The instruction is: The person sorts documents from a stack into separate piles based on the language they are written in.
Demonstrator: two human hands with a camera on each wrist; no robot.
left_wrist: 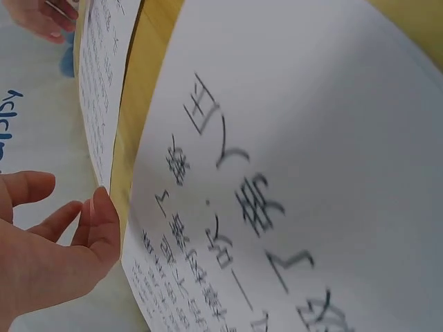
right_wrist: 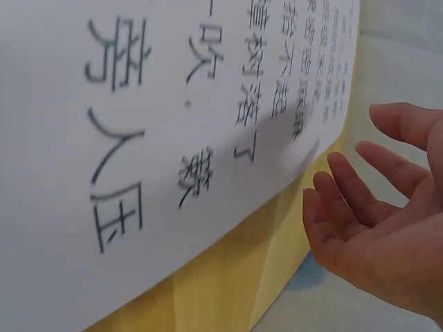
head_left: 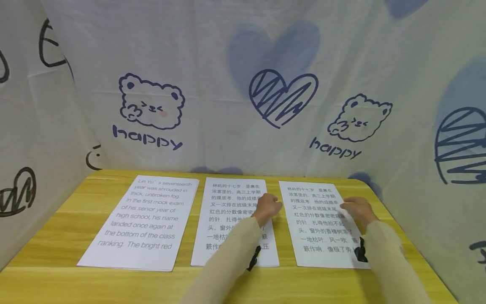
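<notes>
Right of centre, the left hand (head_left: 268, 207) is near the middle sheet (head_left: 224, 211), the right hand (head_left: 359, 210) near the right sheet (head_left: 315, 223); both have thumb and fingers apart.

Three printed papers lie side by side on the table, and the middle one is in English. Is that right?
Not quite: the English page is the leftmost one, as the head view shows; the middle page is in Chinese. The rest holds.

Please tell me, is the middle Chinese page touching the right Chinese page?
Apart. The head view shows it: a strip of yellow wood-grain tabletop separates the middle Chinese page from the right Chinese page, visible above and below the left hand.
</notes>
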